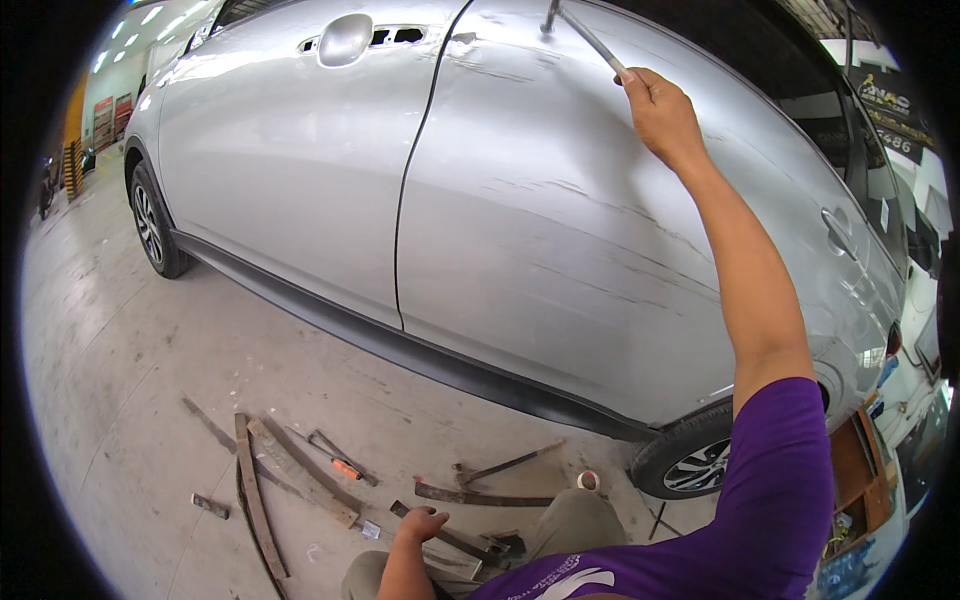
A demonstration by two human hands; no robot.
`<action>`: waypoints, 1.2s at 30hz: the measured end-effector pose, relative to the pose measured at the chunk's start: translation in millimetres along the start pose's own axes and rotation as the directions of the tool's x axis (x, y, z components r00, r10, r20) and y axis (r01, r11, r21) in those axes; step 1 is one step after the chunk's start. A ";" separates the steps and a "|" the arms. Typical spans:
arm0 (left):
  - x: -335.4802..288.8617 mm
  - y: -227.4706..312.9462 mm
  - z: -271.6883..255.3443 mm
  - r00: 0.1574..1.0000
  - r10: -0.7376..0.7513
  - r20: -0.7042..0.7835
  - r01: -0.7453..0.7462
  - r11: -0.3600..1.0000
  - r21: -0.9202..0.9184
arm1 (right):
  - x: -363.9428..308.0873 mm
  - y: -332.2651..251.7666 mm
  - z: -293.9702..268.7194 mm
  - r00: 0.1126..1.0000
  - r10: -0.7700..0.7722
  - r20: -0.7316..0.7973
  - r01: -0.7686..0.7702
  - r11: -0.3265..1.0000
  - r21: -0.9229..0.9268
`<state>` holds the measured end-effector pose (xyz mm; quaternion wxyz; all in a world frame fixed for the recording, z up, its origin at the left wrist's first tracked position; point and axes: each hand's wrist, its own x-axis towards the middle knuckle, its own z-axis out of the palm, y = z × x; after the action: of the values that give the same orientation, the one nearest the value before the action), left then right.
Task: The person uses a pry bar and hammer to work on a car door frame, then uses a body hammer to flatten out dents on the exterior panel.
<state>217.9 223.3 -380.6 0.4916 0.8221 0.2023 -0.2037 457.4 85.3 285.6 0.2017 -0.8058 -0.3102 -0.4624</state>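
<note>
- A workshop with a pale concrete floor (130, 350), scuffed and stained; strip lights and red shelving show far off at the upper left.
- A silver car (300, 150) stands side-on across the view, with a front wheel (150, 225) at the left and a rear wheel (695, 460) at the lower right.
- The rear door (560, 230) is dented and scored with long dark scratches; the front door (290, 170) beside it looks smooth.
- The front door's handle recess (345, 40) shows open slots beside a rounded silver cap.
- The right hand (660, 110) is raised on an outstretched arm, its fingers wrapped tight round the end of a thin metal rod (585, 35).
- The rod slants up and left from the fist to the top of the rear door; its far end lies against the panel near the window line.
- The left hand (420, 522) is low, by the knee, fingers curled down onto a dark flat bar (455, 540) on the floor; whether it grips or only rests I cannot tell.
- Strewn on the floor near that hand: long rusty strips (255, 490), a curved bar (480, 495), a hammer-like tool (505, 465) and a small tool with an orange grip (345, 468).
- At the right edge stands a wooden box (850, 470); its contents are too blurred to make out.
- A purple sleeve (780, 480) covers the right shoulder.
</note>
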 end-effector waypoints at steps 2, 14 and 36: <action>-2.9 6.4 -1.3 1.000 -0.022 0.019 0.023 1.000 -0.018 | 2.7 -5.7 5.4 1.000 -0.017 0.001 0.017 1.000 0.009; 7.1 -2.5 3.8 0.999 0.003 0.052 -0.005 0.999 0.042 | 38.3 -58.7 57.8 0.920 -0.254 -0.300 0.311 0.937 0.158; 9.2 -7.3 8.6 1.000 0.000 0.011 0.000 1.000 -0.022 | 44.9 -57.6 52.9 1.000 -0.006 0.015 0.007 1.000 -0.023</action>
<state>220.5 220.1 -394.6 0.5015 0.8156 0.2020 -0.2059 467.8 173.5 301.0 0.1886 -0.8105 -0.3091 -0.4604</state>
